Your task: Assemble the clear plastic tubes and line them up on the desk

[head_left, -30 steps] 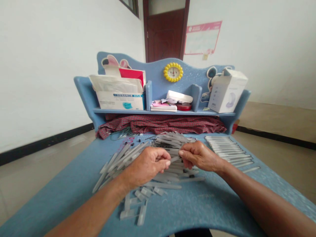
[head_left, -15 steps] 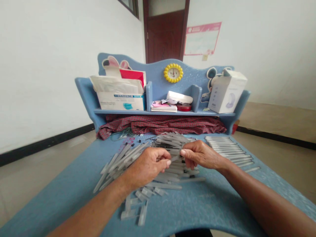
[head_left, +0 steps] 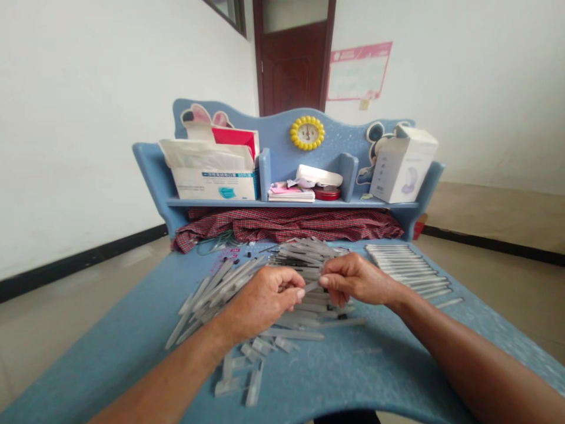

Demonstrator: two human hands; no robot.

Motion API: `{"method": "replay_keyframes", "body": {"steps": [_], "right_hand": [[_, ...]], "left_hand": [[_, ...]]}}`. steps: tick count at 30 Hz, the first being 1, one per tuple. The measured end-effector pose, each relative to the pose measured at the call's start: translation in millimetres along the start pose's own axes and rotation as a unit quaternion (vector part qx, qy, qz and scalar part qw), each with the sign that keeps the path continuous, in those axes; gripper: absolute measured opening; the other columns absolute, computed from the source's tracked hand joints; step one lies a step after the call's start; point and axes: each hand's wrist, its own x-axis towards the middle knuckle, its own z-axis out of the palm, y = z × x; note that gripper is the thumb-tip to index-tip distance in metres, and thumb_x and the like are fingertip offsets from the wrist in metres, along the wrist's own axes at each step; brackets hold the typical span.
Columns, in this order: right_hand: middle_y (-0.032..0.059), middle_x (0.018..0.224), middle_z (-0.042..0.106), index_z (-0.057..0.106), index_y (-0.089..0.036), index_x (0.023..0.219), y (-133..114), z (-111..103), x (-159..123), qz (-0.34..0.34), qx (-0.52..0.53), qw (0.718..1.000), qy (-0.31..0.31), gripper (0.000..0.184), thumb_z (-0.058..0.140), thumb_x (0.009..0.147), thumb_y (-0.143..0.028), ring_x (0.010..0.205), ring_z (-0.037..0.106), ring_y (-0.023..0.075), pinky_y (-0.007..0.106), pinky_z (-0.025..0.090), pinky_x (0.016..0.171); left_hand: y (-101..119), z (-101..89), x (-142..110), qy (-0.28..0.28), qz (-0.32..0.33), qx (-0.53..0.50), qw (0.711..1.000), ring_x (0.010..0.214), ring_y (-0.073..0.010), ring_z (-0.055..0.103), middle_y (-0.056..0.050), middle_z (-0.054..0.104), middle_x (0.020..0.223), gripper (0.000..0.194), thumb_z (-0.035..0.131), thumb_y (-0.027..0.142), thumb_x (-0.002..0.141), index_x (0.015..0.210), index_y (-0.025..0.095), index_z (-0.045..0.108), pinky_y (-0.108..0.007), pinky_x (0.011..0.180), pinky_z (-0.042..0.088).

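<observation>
My left hand [head_left: 269, 297] and my right hand [head_left: 356, 279] are both closed in a pinch, facing each other over a heap of parts. Between their fingertips runs a translucent pen barrel [head_left: 311, 287], one end at each hand; its ends are hidden by the fingers. Right under the hands lies a loose pile of frosted pen barrels [head_left: 304, 323]. More barrels [head_left: 212, 294] lie slanted to the left of my left hand. Small clear pen caps [head_left: 253, 377] are scattered nearer to me. A neat row of pens [head_left: 406, 268] lies beyond my right hand.
The blue desk [head_left: 353, 377] has a raised shelf at its back. On it stand a mask box [head_left: 212, 184], a stack of papers [head_left: 291, 196], a red round tin [head_left: 327, 193] and a white box [head_left: 404, 168]. Checked cloth [head_left: 286, 224] is bunched underneath.
The view has shifted slightly. Both hands keep nearly the same place and grip, with the pen barrel still between them. The piles look the same.
</observation>
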Motion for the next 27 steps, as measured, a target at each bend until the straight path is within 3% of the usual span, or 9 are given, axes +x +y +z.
{"method": "replay_keyframes", "body": {"steps": [3, 7, 11, 16, 21, 27], "right_hand": [[-0.0005, 0.048, 0.056, 0.055, -0.015, 0.065, -0.3, -0.2, -0.2, 0.009, -0.026, 1.000, 0.006, 0.047, 0.048, 0.084, -0.058, 0.040, 0.051, 0.0084, 0.018, 0.039, 0.038], [-0.0023, 0.052, 0.059, 0.057, -0.015, 0.078, -1.2, -1.5, -0.3, 0.006, 0.015, 1.000, 0.009, 0.038, 0.063, 0.075, -0.053, 0.044, 0.055, 0.0095, 0.018, 0.043, 0.041], [-0.0005, 0.050, 0.058, 0.054, -0.015, 0.063, -1.8, -3.1, -0.5, -0.010, -0.017, 1.000, 0.005, 0.043, 0.053, 0.083, -0.053, 0.042, 0.053, 0.0083, 0.018, 0.042, 0.040], [-0.0028, 0.052, 0.058, 0.057, -0.015, 0.075, -3.0, -5.3, -0.8, 0.003, 0.010, 1.000, 0.005, 0.037, 0.063, 0.075, -0.052, 0.044, 0.055, 0.0090, 0.018, 0.043, 0.041], [-0.0011, 0.051, 0.057, 0.054, -0.015, 0.062, -4.5, -5.9, -1.6, -0.015, -0.018, 1.000, -0.001, 0.044, 0.053, 0.083, -0.053, 0.043, 0.053, 0.0075, 0.017, 0.041, 0.041], [-0.0031, 0.051, 0.058, 0.056, -0.015, 0.071, -3.6, -6.7, -1.0, -0.007, 0.038, 0.999, 0.002, 0.035, 0.067, 0.074, -0.048, 0.045, 0.055, 0.0081, 0.016, 0.041, 0.041]], "left_hand": [[1.7, -0.9, -0.9, 0.002, -0.004, 0.008, 1.000, 0.057, -0.0104, 0.051, 0.005, 0.055, 0.058, 0.015, 0.052, 0.024, 0.075, 0.076, 0.016, 0.064, -0.020, 0.055, 0.039], [0.5, -0.5, -1.2, 0.001, -0.007, 0.014, 1.000, 0.057, -0.0113, 0.052, 0.004, 0.054, 0.057, 0.015, 0.053, 0.026, 0.074, 0.077, 0.016, 0.063, -0.021, 0.055, 0.038], [-1.6, -0.2, -0.5, -0.002, 0.003, 0.021, 1.000, 0.056, -0.0108, 0.049, 0.004, 0.052, 0.058, 0.015, 0.052, 0.026, 0.075, 0.078, 0.015, 0.063, -0.021, 0.054, 0.037], [-4.0, 0.2, 0.8, 0.003, 0.016, 0.028, 0.999, 0.059, -0.0112, 0.050, 0.004, 0.053, 0.062, 0.016, 0.052, 0.027, 0.077, 0.080, 0.016, 0.062, -0.022, 0.056, 0.038], [-8.2, 1.0, 3.2, 0.015, 0.038, 0.039, 0.998, 0.063, -0.0121, 0.052, 0.002, 0.056, 0.066, 0.016, 0.054, 0.028, 0.076, 0.081, 0.016, 0.064, -0.022, 0.057, 0.040], [-4.4, 1.5, 2.6, 0.037, 0.063, 0.067, 0.995, 0.067, -0.0138, 0.055, 0.001, 0.060, 0.070, 0.014, 0.056, 0.027, 0.075, 0.080, 0.018, 0.065, -0.022, 0.062, 0.044]]}}
